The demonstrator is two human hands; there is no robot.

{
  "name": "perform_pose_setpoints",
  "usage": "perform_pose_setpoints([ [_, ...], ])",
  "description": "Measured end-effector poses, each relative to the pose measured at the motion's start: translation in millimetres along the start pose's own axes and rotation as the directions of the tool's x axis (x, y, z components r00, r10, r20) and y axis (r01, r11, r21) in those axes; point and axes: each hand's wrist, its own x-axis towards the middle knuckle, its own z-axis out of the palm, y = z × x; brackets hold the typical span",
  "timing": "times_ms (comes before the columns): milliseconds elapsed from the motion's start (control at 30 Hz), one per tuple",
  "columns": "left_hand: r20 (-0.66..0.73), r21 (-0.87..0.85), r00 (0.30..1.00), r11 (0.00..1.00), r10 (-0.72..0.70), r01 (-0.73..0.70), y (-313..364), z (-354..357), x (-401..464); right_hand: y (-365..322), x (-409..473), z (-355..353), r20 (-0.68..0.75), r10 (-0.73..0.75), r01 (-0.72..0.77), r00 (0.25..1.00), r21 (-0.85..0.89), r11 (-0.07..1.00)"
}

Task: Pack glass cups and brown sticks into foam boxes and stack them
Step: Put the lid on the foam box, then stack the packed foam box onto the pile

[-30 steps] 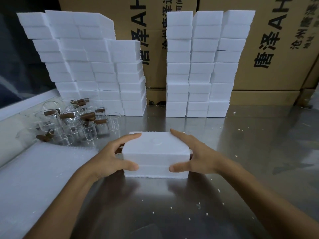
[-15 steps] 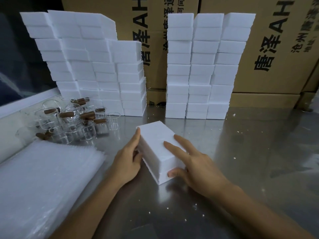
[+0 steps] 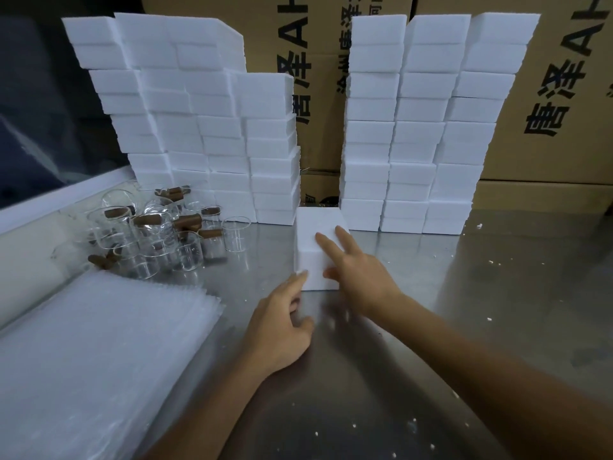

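Pushing with straight fingers, my right hand [image 3: 356,273] lies on the closed foam box [image 3: 318,240], which has slid from in front of me toward the gap between the two stacks [image 3: 421,127]. My left hand [image 3: 282,330], relaxed, just touches its near corner. This box looks packed; glass cups [image 3: 159,240] wait to the left on the table [image 3: 497,310].

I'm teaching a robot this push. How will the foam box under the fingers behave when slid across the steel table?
The foam box probably weighs little: straight fingers of the right hand suffice. It should slide easily on the smooth steel table. Its flat base makes tipping unlikely, though crumbs nearby suggest foam chips easily.
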Motion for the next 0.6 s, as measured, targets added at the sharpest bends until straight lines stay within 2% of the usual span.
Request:
perform_pose_setpoints([
  [100,0.024,0.168,0.999,0.984,0.049,-0.052,5.3,-1.1,-3.9,1.7,27.7,6.6,-0.009,0.008,-0.008,1.0,0.0,1.0],
  [167,0.016,0.222,0.998,0.973,0.058,-0.061,6.7,-1.5,-5.1,4.6,48.0,12.4,-0.023,0.017,-0.017,1.0,-0.004,1.0],
  [433,-0.059,0.162,0.995,0.984,0.087,-0.076,2.5,0.7,-2.6,34.1,118.5,26.3,-0.046,0.092,-0.096,0.995,-0.102,0.99],
  [600,-0.084,0.11,0.995,0.993,0.055,-0.046,-2.2,1.2,1.6,42.0,152.1,28.9,-0.042,0.115,-0.12,0.992,-0.166,0.979],
])
